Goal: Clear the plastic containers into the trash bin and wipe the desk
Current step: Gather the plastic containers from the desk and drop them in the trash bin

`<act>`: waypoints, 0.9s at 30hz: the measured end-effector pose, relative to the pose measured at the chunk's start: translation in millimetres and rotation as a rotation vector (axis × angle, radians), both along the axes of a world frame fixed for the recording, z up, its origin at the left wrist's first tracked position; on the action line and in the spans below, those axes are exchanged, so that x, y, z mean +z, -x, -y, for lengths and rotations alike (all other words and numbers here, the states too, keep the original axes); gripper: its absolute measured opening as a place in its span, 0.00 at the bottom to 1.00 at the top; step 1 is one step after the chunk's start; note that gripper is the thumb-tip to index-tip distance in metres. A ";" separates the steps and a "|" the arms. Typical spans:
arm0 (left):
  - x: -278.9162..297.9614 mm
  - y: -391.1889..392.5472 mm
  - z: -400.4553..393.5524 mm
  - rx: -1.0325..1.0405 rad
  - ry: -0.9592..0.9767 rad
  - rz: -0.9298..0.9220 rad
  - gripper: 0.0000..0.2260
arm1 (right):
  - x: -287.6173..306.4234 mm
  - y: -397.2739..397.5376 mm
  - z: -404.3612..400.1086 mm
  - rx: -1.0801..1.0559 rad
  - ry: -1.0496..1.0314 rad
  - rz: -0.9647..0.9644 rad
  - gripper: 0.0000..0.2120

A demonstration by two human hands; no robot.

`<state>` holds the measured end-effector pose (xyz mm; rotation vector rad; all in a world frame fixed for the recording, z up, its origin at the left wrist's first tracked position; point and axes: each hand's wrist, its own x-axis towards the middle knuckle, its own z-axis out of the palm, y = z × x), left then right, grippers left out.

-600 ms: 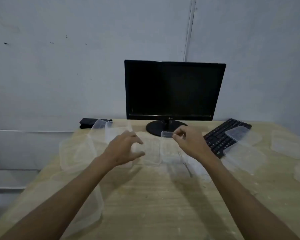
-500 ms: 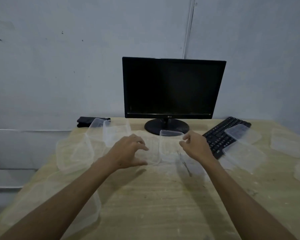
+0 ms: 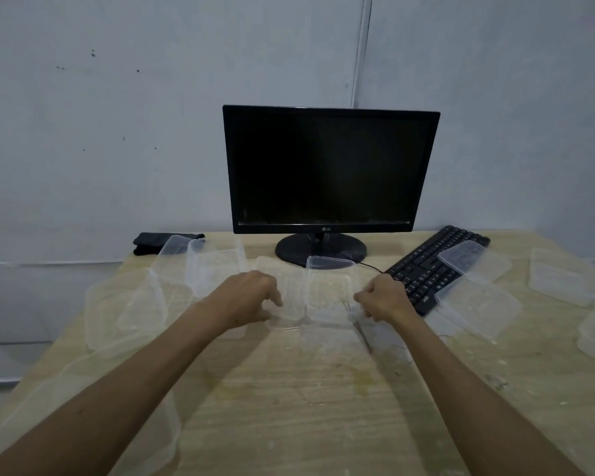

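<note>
- Nearest the camera, one clear plastic container (image 3: 145, 424) lay at the left front edge of the wooden desk (image 3: 289, 407), partly under the left forearm.
- The left hand (image 3: 251, 297) had its fingers curled at the edge of a clear container (image 3: 285, 297) at mid-desk; whether it truly gripped could not be told.
- The right hand (image 3: 385, 298) was curled at the right side of the tilted container (image 3: 328, 290) beside it; a firm hold could not be confirmed.
- These tubs looked light, thin-walled and springy, probably slick; the rim or a short side wall seemed the best place to grip, and nesting them would ease carrying.
- About ten clear containers or lids were countable: roughly four on the left, two at centre, two over the keyboard (image 3: 426, 266), two at far right. Overlaps made this uncertain.
- Farther back stood one dark monitor (image 3: 330, 170) and one folded black cloth (image 3: 155, 240).
- No trash bin was in view.
</note>
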<state>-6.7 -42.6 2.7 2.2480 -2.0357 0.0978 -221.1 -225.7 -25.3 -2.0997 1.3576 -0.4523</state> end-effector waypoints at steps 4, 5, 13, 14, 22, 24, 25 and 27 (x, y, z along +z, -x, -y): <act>10.0 -3.5 0.1 0.062 0.254 -0.024 0.09 | 6.4 6.0 -2.0 -0.046 -0.151 0.213 0.13; 13.1 -4.6 0.4 0.082 0.357 -0.056 0.08 | 8.3 7.5 -2.0 -0.062 -0.196 0.280 0.14; 45.0 8.1 5.5 0.252 0.768 -0.545 0.05 | 24.7 8.8 -4.3 -0.074 -0.371 0.487 0.06; 43.8 11.3 6.0 0.255 0.786 -0.582 0.04 | 25.7 7.6 -6.4 -0.065 -0.391 0.492 0.06; 38.9 25.9 14.0 0.534 1.070 -1.592 0.07 | 30.3 -8.4 -29.8 -0.068 -0.537 0.733 0.05; 37.1 29.6 15.9 0.540 0.993 -1.886 0.11 | 31.2 -12.0 -36.6 -0.057 -0.577 0.795 0.06; 34.4 32.5 16.8 0.550 0.932 -1.966 0.12 | 32.5 -14.1 -39.9 -0.047 -0.597 0.820 0.06; 25.5 39.1 19.3 0.614 0.814 -1.952 0.15 | 35.1 -17.5 -45.6 -0.032 -0.647 0.873 0.05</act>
